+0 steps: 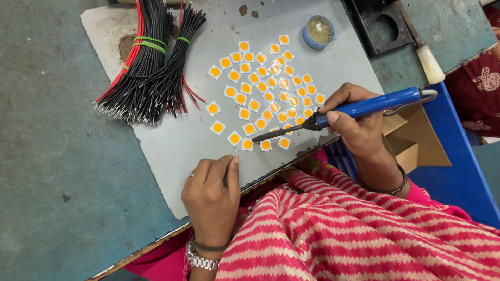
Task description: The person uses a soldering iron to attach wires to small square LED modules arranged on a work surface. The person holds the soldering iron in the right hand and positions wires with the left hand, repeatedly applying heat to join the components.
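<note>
Right grip: the right hand (354,122) is closed around the blue handle of a soldering iron (359,110), thumb laid along the top, fingers wrapped under it.
Left grip: the left hand (212,190) pinches a thin strand of solder wire (234,151) between thumb and fingertips; the strand is very fine and hard to follow.
Iron position: it lies nearly flat above the board, handle to the right, dark tip pointing left and ending just beside the lowest row of chips.
Wire position: its free end rises from the fingertips toward the same lowest row, near the iron's tip; whether the two touch cannot be told.
Chips: many small white squares with orange round centres (271,88) lie spread flat over the middle of the grey board (177,151), most packed close, a few apart on the left.
Cables: a bundle of black and red wires (151,67), tied with green bands, lies on the board's upper left, stripped ends fanned out.
Tin: a small round blue tin (319,31) sits at the board's far edge.
Box: an open cardboard box (409,138) sits below the right wrist, beside the table edge.
</note>
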`<state>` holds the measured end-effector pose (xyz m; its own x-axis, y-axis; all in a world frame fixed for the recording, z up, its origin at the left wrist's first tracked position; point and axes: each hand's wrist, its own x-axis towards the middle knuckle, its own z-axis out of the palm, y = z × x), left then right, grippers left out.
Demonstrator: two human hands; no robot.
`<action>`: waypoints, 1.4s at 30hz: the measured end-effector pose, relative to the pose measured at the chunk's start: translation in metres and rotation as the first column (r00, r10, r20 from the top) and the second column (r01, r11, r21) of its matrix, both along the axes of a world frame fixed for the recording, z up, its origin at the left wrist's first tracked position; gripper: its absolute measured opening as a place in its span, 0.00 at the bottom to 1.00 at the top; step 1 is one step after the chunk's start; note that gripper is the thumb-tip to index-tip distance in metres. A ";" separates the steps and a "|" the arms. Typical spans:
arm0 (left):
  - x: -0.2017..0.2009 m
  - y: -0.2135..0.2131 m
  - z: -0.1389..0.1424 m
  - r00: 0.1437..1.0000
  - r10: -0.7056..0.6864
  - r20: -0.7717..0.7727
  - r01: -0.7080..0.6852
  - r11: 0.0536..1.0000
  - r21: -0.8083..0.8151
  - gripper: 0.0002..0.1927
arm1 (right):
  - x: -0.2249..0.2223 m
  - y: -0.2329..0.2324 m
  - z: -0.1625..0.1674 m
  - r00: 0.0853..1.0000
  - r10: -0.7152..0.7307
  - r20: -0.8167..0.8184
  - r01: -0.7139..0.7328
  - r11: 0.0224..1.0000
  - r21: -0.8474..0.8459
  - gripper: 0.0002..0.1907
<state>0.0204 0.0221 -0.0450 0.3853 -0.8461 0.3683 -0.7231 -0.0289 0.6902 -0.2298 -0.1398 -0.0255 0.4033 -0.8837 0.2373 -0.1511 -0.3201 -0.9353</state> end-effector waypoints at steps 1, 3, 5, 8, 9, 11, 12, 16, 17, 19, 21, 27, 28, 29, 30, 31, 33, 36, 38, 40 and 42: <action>0.001 0.002 0.001 1.000 -0.006 -0.020 0.005 1.000 -0.009 0.03 | 0.001 0.001 0.002 1.000 0.012 -0.021 -0.012 1.000 -0.002 0.07; 0.003 0.004 0.002 0.998 -0.007 -0.063 0.005 1.000 -0.020 0.04 | 0.003 0.003 0.006 0.998 0.029 -0.063 -0.029 1.000 -0.007 0.07; 0.003 0.006 0.003 0.994 0.005 -0.107 -0.007 1.000 -0.023 0.05 | 0.004 0.003 0.011 0.992 0.065 -0.109 -0.077 0.991 -0.111 0.06; 0.006 0.010 0.002 0.987 0.008 -0.161 -0.013 1.000 -0.028 0.06 | 0.006 0.004 0.016 0.985 0.077 -0.154 -0.107 0.975 -0.196 0.06; 0.006 0.010 0.002 0.986 0.011 -0.168 -0.016 0.999 -0.028 0.05 | 0.006 0.005 0.017 0.984 0.077 -0.163 -0.111 0.971 -0.213 0.06; 0.007 0.011 0.000 0.983 0.020 -0.182 -0.025 0.999 -0.026 0.05 | 0.007 0.007 0.020 0.990 0.078 -0.115 -0.098 0.978 -0.184 0.07; 0.008 0.011 0.000 0.989 0.026 -0.148 -0.031 0.999 -0.031 0.05 | 0.008 0.007 0.021 0.993 0.078 -0.090 -0.092 0.981 -0.169 0.07; 0.009 0.010 0.000 1.000 0.025 0.008 -0.024 0.998 -0.058 0.05 | 0.011 0.007 0.024 0.987 0.085 -0.134 -0.111 0.974 -0.196 0.06; 0.009 0.010 0.001 0.998 0.021 0.051 -0.018 0.998 -0.065 0.05 | 0.012 0.008 0.024 0.984 0.086 -0.154 -0.117 0.972 -0.202 0.06; 0.007 0.009 0.001 0.998 0.030 0.053 -0.028 0.999 -0.041 0.05 | 0.014 0.008 0.024 0.979 0.092 -0.181 -0.131 0.968 -0.213 0.06; 0.007 0.008 0.001 0.998 0.037 0.054 -0.036 0.999 -0.025 0.05 | 0.014 0.008 0.024 0.975 0.100 -0.198 -0.144 0.964 -0.222 0.06; 0.006 0.008 -0.004 0.996 0.037 0.078 -0.036 0.999 -0.024 0.06 | 0.011 0.011 0.022 0.999 0.033 -0.017 -0.035 0.985 -0.171 0.08; 0.006 0.007 -0.005 0.996 0.032 0.081 -0.030 0.999 -0.027 0.05 | 0.011 0.011 0.022 0.999 0.026 -0.023 -0.029 0.988 -0.153 0.08; 0.006 0.007 -0.006 0.996 0.026 0.085 -0.024 0.999 -0.031 0.05 | 0.012 0.010 0.022 0.999 0.019 -0.029 -0.023 0.991 -0.134 0.08; 0.006 0.007 -0.006 0.996 0.024 0.091 -0.022 0.999 -0.029 0.05 | 0.013 0.010 0.022 0.999 0.014 -0.036 -0.018 0.993 -0.116 0.08; 0.006 0.007 -0.006 0.995 0.023 0.097 -0.021 0.999 -0.027 0.05 | 0.014 0.010 0.022 0.998 0.026 -0.054 -0.033 0.991 -0.127 0.08; 0.006 0.007 -0.006 0.994 0.023 0.106 -0.021 0.999 -0.025 0.05 | 0.016 0.010 0.023 0.994 0.051 -0.091 -0.064 0.987 -0.146 0.08; 0.007 0.007 -0.005 0.993 0.025 0.114 -0.022 0.999 -0.024 0.05 | 0.021 0.009 0.024 0.986 0.083 -0.144 -0.109 0.977 -0.185 0.08; 0.007 0.007 -0.005 0.993 0.024 0.114 -0.022 1.000 -0.017 0.05 | 0.024 0.009 0.024 0.986 0.088 -0.145 -0.110 0.982 -0.152 0.09; 0.008 0.007 -0.005 0.991 0.029 0.128 -0.028 1.000 -0.011 0.05 | 0.027 0.009 0.024 0.985 0.100 -0.142 -0.119 0.984 -0.135 0.08; 0.008 0.007 -0.006 0.990 0.030 0.135 -0.029 1.000 -0.006 0.05 | 0.029 0.009 0.023 0.983 0.121 -0.135 -0.138 0.982 -0.130 0.08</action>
